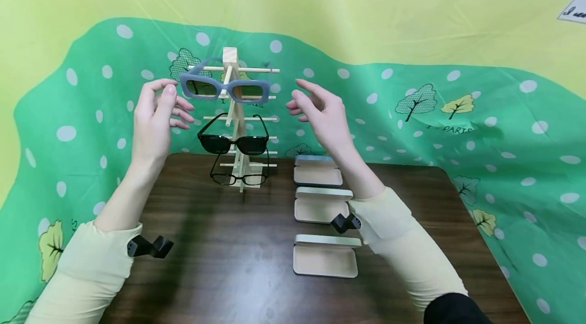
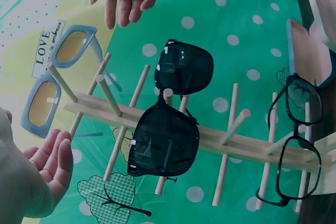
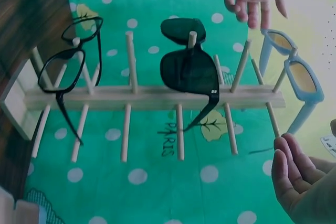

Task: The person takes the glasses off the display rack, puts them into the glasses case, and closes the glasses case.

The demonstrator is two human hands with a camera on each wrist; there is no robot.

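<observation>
A wooden display stand [image 1: 238,120] with round pegs holds three pairs of eyewear. On its top peg hang blue-framed sunglasses [image 1: 224,89] with brownish lenses, their temples pointing back. Black sunglasses [image 1: 233,144] sit around the middle, and black-rimmed eyeglasses [image 1: 239,179] hang lowest. My left hand [image 1: 157,115] is raised just left of the blue frame, its fingers loosely bent and its fingertips close beside the rim. To the right of the stand, my right hand [image 1: 320,110] is held up with relaxed fingers, a small gap from the blue frame. Neither hand grips anything.
Three hinged glasses cases stand with lids up in a column right of the stand: a far case [image 1: 318,175], a middle case [image 1: 320,209] and a near case [image 1: 325,260]. The dark wooden table [image 1: 220,253] meets a green and yellow printed cloth [image 1: 389,125] behind.
</observation>
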